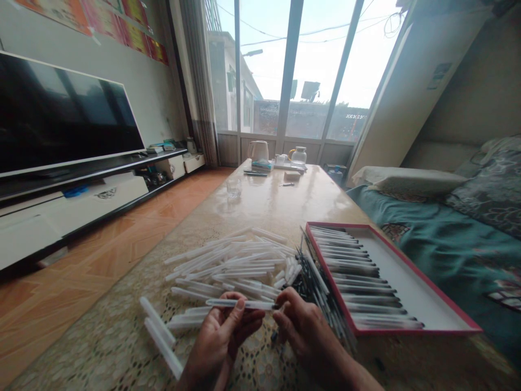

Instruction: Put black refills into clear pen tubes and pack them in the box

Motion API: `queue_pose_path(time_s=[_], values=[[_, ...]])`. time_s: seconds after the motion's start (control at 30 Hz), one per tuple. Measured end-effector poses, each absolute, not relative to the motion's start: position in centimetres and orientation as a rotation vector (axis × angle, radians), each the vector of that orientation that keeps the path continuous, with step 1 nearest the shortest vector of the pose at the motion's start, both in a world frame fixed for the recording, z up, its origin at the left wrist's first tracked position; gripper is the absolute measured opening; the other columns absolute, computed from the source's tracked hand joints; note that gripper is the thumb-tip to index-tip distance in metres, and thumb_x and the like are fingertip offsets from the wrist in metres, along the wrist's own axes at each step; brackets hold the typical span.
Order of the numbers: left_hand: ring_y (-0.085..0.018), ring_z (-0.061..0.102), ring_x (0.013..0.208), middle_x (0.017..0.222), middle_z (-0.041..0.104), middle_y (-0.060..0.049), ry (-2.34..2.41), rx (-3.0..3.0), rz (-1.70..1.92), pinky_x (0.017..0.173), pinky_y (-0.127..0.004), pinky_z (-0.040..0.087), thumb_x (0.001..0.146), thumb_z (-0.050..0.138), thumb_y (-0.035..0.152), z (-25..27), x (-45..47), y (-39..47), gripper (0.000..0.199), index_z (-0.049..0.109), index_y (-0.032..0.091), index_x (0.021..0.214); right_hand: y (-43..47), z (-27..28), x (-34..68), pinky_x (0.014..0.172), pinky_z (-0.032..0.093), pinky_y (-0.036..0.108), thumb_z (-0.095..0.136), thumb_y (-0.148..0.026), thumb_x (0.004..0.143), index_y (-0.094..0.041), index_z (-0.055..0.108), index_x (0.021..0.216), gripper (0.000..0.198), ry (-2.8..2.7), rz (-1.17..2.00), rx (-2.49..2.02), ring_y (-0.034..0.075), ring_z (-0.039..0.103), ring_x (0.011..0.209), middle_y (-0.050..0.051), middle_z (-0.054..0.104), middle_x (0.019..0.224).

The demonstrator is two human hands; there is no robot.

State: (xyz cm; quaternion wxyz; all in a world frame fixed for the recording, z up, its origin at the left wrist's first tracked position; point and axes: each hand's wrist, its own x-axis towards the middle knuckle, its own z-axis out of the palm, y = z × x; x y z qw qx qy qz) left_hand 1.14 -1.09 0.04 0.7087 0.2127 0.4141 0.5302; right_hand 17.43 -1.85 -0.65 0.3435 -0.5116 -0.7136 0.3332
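Note:
My left hand (228,335) is closed around a translucent white pen barrel (252,304), held level between thumb and fingers. At the barrel's right end, my right hand (299,323) pinches a small dark end piece (275,306), partly covered by the fingertips. Just beyond both hands lies a loose pile of white pen barrels (232,260). Small white caps (292,270) sit at the pile's right side. Thin dark refills (315,277) lie in a bundle between the pile and a red-rimmed tray (419,271). Inside that tray, pens with dark ends (362,282) are lined up in a row.
Two thick white tubes (163,345) lie left of my left hand. Farther down the patterned table (195,217) stand a clear glass (233,188), a glass jug (299,156) and a pale kettle (259,150). A sofa (391,206) borders the right side.

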Motion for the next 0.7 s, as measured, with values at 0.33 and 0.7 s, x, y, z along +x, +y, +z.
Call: queue_pose_path(time_s=[0.33,0.7], values=[[-0.023,0.071,0.072,0.070,0.073,-0.004,0.944,0.513,1.160,0.068,-0.031,0.056,0.067,0.072,0.017,0.07,1.26,-1.05,0.023,0.054,0.017,0.081,-1.77,-0.90,17.68,0.049,0.036,0.019,0.029,-0.045,0.092,-0.020,0.046,0.084,0.031,-1.915,0.812,-1.363,0.012,0.056,0.048,-0.002,0.057,0.053],[-0.023,0.071,0.071,0.068,0.072,-0.003,0.949,0.518,1.156,0.066,-0.031,0.055,0.065,0.074,0.018,-0.10,1.18,-1.01,0.025,0.053,0.018,0.079,-1.75,-0.90,17.78,0.048,0.036,0.018,0.028,-0.044,0.092,-0.020,0.046,0.084,0.031,-1.924,0.817,-1.339,0.013,0.057,0.047,-0.001,0.060,0.052]])
